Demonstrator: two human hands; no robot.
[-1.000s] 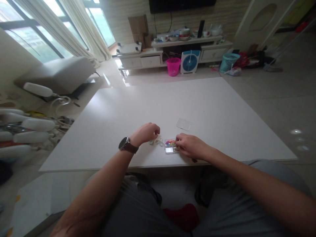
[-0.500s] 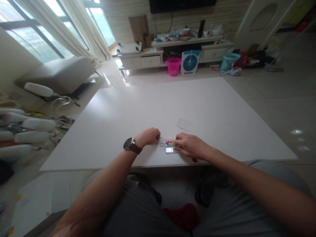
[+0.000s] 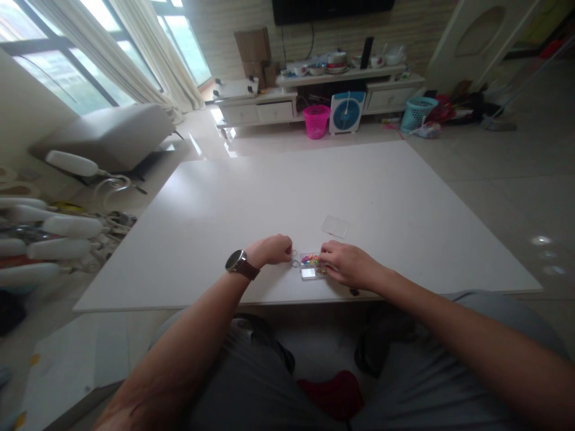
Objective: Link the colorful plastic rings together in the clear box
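A small clear compartment box (image 3: 308,274) sits near the front edge of the white table, with colourful small pieces (image 3: 309,259) in its back part. My right hand (image 3: 348,262) reaches over the box's right side, its fingers bent inward and covering that part; what they hold, if anything, is hidden. Left of the box, my left hand (image 3: 276,248) rests low on the table with its fingers curled closed beside several metal rings (image 3: 295,263). Whether it grips a ring is too small to tell. A clear flat lid (image 3: 335,226) lies behind the box.
The white table (image 3: 251,197) spreads out ahead. A small dark item (image 3: 354,292) lies at its front edge below my right wrist. Beyond it stand a pink basket (image 3: 316,123), a blue-and-white fan (image 3: 347,112) and a teal basket (image 3: 417,114). White padded objects (image 3: 72,226) crowd the left.
My left hand has shifted very slightly right, closer to the rings. My right hand stays at the box, nearly unmoved.
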